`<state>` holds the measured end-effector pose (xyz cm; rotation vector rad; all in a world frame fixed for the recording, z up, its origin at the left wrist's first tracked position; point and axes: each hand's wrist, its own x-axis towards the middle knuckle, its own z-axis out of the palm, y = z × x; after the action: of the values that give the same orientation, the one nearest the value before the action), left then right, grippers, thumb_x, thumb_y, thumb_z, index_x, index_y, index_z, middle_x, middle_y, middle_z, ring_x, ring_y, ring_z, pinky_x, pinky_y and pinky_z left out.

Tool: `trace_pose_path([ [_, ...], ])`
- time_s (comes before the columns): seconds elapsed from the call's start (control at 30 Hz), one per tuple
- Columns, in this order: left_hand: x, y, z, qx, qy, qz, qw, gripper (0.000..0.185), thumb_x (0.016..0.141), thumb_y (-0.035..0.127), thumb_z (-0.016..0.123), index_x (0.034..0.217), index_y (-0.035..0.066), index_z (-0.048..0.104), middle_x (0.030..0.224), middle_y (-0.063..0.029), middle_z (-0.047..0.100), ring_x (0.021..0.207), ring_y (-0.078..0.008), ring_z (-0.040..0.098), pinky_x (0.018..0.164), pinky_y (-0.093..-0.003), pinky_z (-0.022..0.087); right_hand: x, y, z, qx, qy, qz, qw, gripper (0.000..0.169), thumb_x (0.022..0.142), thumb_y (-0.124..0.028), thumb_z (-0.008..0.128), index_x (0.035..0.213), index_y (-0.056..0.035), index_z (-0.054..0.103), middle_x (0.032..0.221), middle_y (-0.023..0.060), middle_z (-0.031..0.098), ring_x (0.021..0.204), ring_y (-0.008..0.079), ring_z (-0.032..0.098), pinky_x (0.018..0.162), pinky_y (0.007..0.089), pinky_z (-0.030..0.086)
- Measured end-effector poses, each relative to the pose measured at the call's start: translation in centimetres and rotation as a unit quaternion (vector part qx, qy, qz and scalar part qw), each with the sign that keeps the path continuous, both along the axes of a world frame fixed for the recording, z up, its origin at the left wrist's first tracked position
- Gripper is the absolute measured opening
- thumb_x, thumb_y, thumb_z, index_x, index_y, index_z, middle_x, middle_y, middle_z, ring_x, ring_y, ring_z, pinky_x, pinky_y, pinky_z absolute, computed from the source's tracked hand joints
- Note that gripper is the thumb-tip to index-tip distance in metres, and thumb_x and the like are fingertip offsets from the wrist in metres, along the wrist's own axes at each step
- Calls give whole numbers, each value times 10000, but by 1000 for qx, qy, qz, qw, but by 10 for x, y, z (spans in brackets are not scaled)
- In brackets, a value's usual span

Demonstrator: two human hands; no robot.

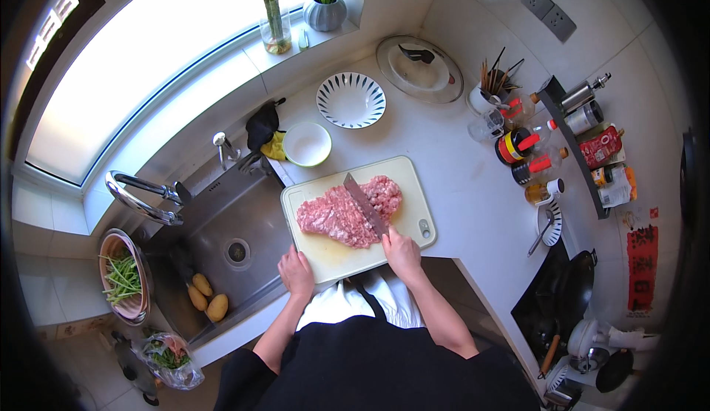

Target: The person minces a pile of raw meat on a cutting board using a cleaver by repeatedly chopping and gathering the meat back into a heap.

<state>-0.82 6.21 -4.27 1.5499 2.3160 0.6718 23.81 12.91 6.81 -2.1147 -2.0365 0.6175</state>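
Observation:
Minced raw meat (333,217) is spread in a flat mass across a cream cutting board (327,267). My right hand (402,253) grips the handle of a cleaver (365,205), whose blade lies across the meat toward its right part. The handle itself is mostly hidden by my fingers. At the board's lower left edge, my left hand (296,272) holds the rim, thumb near the upper face. The board rests partly over the sink's right side and partly on the counter.
A white bowl (307,145) and a patterned plate (351,100) stand behind the board. Left is a steel sink (252,225) with potatoes (217,307) and a faucet (138,203). Bottles (546,161) line the right wall, near a wok (577,283). A basket (105,256) holds cut green stems.

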Motion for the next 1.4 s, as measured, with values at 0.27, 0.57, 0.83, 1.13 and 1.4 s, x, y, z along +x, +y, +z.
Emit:
trace_pose_path([
  [0.27, 0, 0, 4, -7, 7, -3, 1000, 339, 968, 193, 466, 1240, 8, 550, 1021, -178, 621, 1011, -321, 558, 947, -443, 395, -8, -5, -10, 15, 7, 3, 1000, 187, 941, -225, 564, 965, -40, 565, 690, 222, 645, 666, 423, 651, 614, 529, 505],
  [0.57, 1, 2, 6, -11, -11, 1, 1000, 334, 965, 187, 466, 1235, 10, 552, 1012, -175, 619, 1011, -325, 557, 951, -445, 396, -5, 0, -9, 21, 7, 2, 1000, 204, 930, -233, 581, 941, -30, 569, 710, 230, 647, 679, 437, 643, 604, 547, 494],
  [0.83, 0, 3, 4, -1, -2, 2, 1000, 337, 966, 185, 457, 1234, 7, 555, 1009, -181, 620, 1008, -330, 556, 958, -449, 390, -6, 1, -4, 32, 24, -25, 999, 208, 929, -232, 586, 920, -25, 566, 707, 229, 640, 684, 443, 636, 611, 544, 494],
  [1.13, 0, 1, 4, -5, -3, 0, 1000, 342, 966, 190, 455, 1238, 8, 554, 1003, -176, 624, 997, -326, 559, 941, -440, 397, 0, -1, -6, 44, 39, -14, 998, 206, 941, -224, 568, 981, -23, 585, 713, 234, 643, 693, 432, 645, 609, 535, 495],
  [1.4, 1, 1, 7, -4, -3, 1, 1000, 335, 965, 192, 463, 1228, 5, 553, 994, -176, 623, 993, -327, 558, 942, -448, 397, -1, 3, 0, 34, 25, -17, 999, 201, 934, -217, 583, 932, -16, 572, 722, 232, 647, 695, 431, 646, 618, 538, 496],
])
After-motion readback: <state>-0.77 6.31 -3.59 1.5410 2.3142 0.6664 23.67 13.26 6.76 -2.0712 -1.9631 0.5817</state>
